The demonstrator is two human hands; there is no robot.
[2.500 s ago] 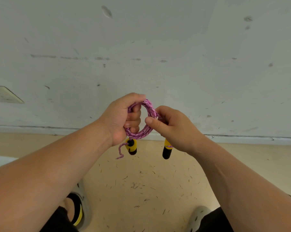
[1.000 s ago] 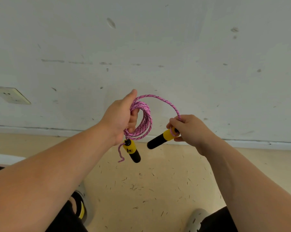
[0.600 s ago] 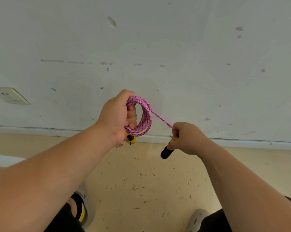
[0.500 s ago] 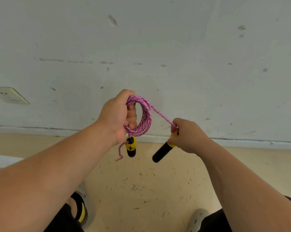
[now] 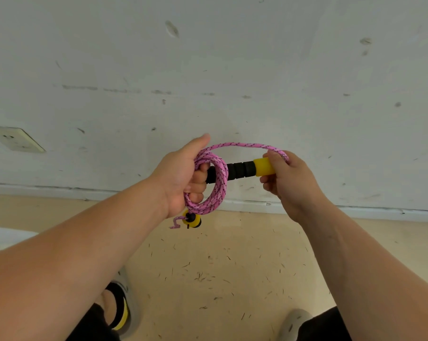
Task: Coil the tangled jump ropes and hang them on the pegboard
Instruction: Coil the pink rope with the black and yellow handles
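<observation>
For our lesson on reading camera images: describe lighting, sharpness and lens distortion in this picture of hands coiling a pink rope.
Head view: soft, even light on the wall, no glare; the pink rope and black-and-yellow handle are sharp, weave and ridges readable; the wide lens skews the wall socket and makes the left forearm and right forearm loom large.

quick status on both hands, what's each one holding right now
Left hand: gripping the coiled pink jump rope.
Right hand: gripping the yellow-and-black handle by its yellow end.
</observation>
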